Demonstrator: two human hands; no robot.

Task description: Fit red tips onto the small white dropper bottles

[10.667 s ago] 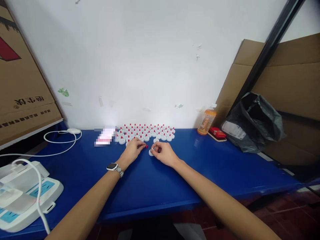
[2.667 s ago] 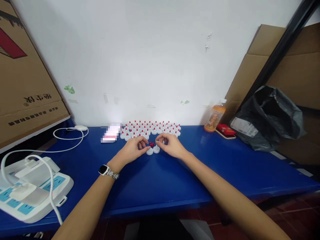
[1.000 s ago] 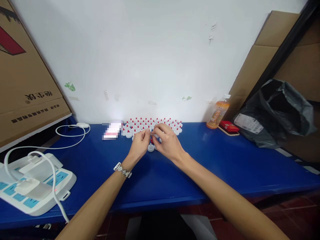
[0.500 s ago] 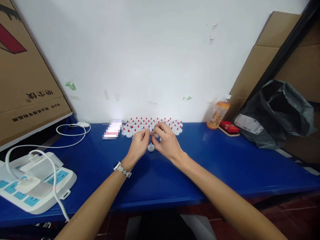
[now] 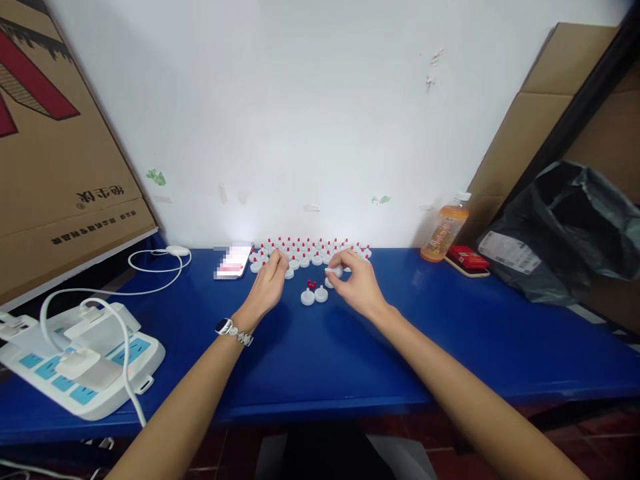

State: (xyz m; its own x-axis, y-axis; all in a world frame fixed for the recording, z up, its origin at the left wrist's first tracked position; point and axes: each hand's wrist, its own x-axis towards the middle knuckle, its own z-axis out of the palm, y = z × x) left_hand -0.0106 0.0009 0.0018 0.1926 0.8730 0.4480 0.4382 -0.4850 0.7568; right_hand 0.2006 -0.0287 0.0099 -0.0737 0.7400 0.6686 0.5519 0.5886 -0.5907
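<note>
My left hand [image 5: 270,280] is closed, its fingers pressed together at the front left of a group of white round caps with red tips [image 5: 304,259]. Whatever those fingers may hold is hidden. Between thumb and fingers, my right hand [image 5: 359,281] pinches a white cap [image 5: 335,271] just above the table. Another white cap is partly covered below that hand. Between my hands lie several small red tips [image 5: 311,285] in a little cluster. Two white caps without red tips, a left one [image 5: 307,297] and a right one [image 5: 321,294], rest just in front of the cluster.
A phone [image 5: 243,260] lies left of the caps on the blue table [image 5: 320,360]. At the left are a white power strip [image 5: 95,400] with cables and a large carton [image 5: 75,153]. An orange drink bottle [image 5: 444,230], a red box [image 5: 469,256] and a dark plastic bag [image 5: 545,233] are at the right.
My hands have moved apart from the middle. My right hand now pinches a white cap. The red tips and two bare white caps show between the hands. The view has shifted slightly.
</note>
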